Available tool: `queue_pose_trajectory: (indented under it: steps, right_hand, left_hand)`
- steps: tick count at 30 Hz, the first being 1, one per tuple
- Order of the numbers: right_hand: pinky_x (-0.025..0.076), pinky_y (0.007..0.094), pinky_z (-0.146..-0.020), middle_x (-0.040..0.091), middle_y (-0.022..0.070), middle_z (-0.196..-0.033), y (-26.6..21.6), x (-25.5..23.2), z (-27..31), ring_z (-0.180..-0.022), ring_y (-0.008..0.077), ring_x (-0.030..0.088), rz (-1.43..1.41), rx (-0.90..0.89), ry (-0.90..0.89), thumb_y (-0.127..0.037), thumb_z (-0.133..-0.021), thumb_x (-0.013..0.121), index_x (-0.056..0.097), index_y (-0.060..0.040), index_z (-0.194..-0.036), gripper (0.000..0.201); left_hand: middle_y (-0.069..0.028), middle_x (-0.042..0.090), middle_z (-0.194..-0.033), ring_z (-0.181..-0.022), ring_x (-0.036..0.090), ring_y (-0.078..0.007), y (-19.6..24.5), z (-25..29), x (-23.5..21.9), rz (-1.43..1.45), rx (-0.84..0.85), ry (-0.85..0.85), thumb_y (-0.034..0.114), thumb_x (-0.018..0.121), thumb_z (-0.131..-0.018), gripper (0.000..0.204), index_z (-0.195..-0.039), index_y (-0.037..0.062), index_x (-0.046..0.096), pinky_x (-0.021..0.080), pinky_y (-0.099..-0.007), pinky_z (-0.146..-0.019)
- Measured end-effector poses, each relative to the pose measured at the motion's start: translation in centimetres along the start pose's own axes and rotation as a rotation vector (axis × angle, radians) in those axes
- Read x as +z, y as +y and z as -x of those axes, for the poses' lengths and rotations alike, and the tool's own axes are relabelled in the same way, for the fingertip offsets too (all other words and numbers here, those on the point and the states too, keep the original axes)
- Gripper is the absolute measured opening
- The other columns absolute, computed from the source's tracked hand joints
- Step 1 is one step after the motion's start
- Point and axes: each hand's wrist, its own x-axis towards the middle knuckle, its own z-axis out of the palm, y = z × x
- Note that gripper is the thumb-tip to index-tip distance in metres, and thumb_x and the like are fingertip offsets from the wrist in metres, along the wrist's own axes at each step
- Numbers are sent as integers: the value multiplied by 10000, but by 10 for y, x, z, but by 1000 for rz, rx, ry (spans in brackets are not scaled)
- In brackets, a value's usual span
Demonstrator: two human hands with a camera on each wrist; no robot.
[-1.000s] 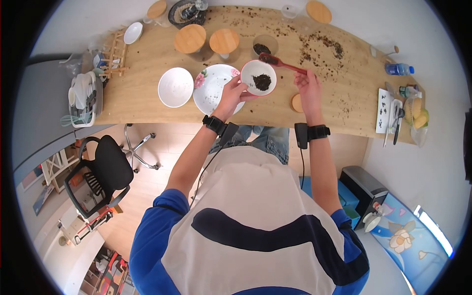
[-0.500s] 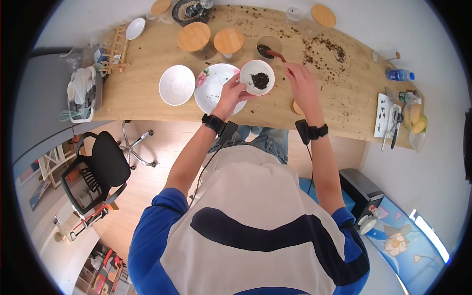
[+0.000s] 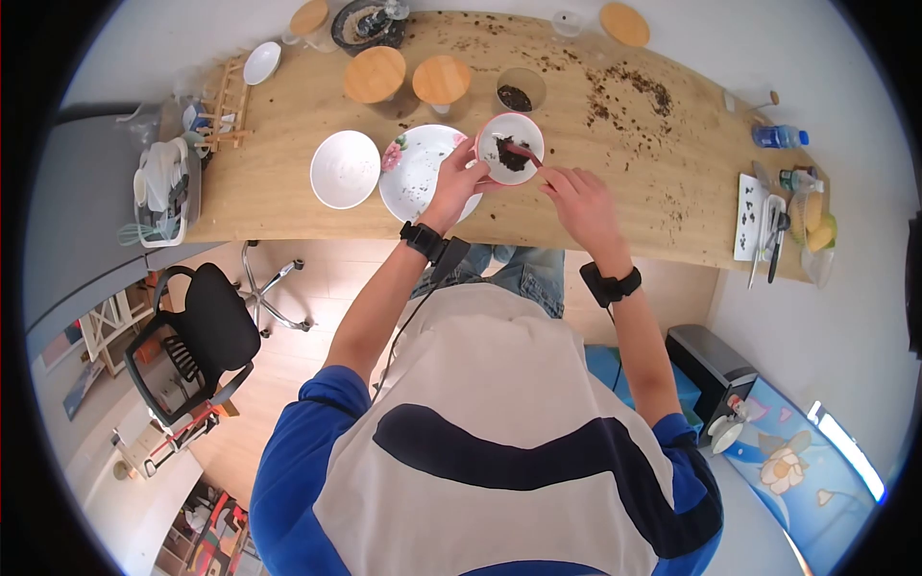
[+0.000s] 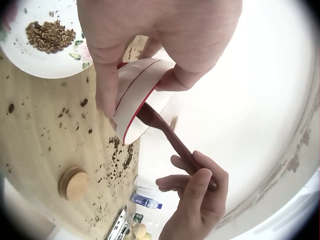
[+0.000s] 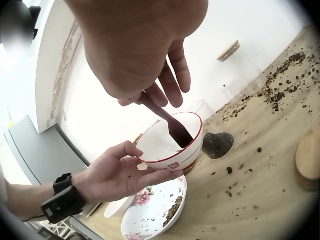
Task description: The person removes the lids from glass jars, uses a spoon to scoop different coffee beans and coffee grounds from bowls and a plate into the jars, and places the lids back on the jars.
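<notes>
My left hand (image 3: 451, 192) grips a small white bowl with a red rim (image 3: 489, 163), held up beside the flowered plate (image 3: 413, 173). Dark loose leaves (image 3: 512, 159) lie inside the bowl. A dark red scoop (image 4: 172, 137) has its head inside the bowl, and its handle is pinched by my right hand (image 4: 197, 200). In the right wrist view the scoop's flat end (image 5: 180, 134) is against the bowl's inner wall. Behind the bowl stands a clear glass jar holding dark material (image 3: 514, 97). Brown grains (image 4: 50, 36) lie on the plate.
An empty white bowl (image 3: 344, 170) sits left of the plate. Two wooden-lidded jars (image 3: 375, 75) and a dark mortar (image 3: 369, 27) stand behind. Dark bits (image 3: 653, 92) are scattered at the back right. A round wooden lid (image 4: 73, 183) lies on the table, near a blue-labelled bottle (image 3: 780, 136).
The scoop has moved from the glass jar into the held bowl, with my right hand coming nearer the table's front edge. My left hand still holds the bowl in nearly the same place.
</notes>
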Motion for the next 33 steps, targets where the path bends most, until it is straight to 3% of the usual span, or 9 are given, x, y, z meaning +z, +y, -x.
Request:
queue_pose_trajectory:
  steps: [5,9,11,14,21,26,29,33]
  right_hand:
    - [445,351,-638,607,87,-832,5,-2,-4,-714,272,552,-76,60,105,-93,-780,611,579,-65,-955,180]
    - [443,356,-621,604,106,-814,5,-6,-3,-717,278,562,-104,75,28,-91,-792,607,578,-58,-959,172]
    - [441,363,-572,590,82,-751,5,-5,-2,-665,255,561,-111,110,205,-120,-799,612,565,-54,-923,148]
    - [446,358,-556,583,89,-725,1,-12,0,-647,259,566,-101,266,234,-130,-822,592,561,-54,-893,108]
    - [450,340,-539,585,93,-710,-6,0,-4,-618,255,569,-40,323,122,-171,-853,565,556,-61,-885,115]
    - [456,346,-543,600,99,-742,1,-3,-3,-647,260,586,-210,511,248,-189,-861,560,556,-62,-893,132]
    - [458,342,-554,598,96,-739,6,-9,-6,-652,261,588,-113,387,263,-196,-866,555,559,-67,-905,135]
    - [465,330,-568,610,99,-748,8,2,-2,-653,263,588,-89,431,145,-203,-876,542,555,-65,-929,148]
  left_hand:
    - [-130,492,-1190,-1010,578,-230,6,1,6,-87,24,23,-39,454,-787,532,-1308,8,355,540,-335,-802]
    - [-136,497,-1188,-1013,578,-228,8,1,10,-88,25,31,-33,460,-788,525,-1302,3,359,538,-335,-807]
    - [-135,506,-1177,-1012,578,-231,7,0,10,-67,17,38,-31,459,-791,516,-1298,-2,362,537,-338,-812]
    - [-134,520,-1157,-1011,578,-236,8,1,11,-51,23,47,-27,455,-798,500,-1290,-11,367,535,-343,-819]
    - [-154,496,-1156,-981,592,-260,-4,-7,17,19,26,21,-62,458,-778,529,-1295,-15,356,551,-343,-803]
    - [-148,515,-1140,-999,583,-252,3,-2,20,-18,44,48,-32,457,-803,509,-1301,-12,355,546,-352,-805]
    - [-138,503,-1152,-992,585,-253,6,-2,18,-15,33,63,-51,465,-784,533,-1303,-9,353,549,-347,-805]
    - [-120,485,-1167,-970,587,-237,7,-1,21,-102,61,101,-49,504,-752,558,-1292,-14,371,558,-330,-786]
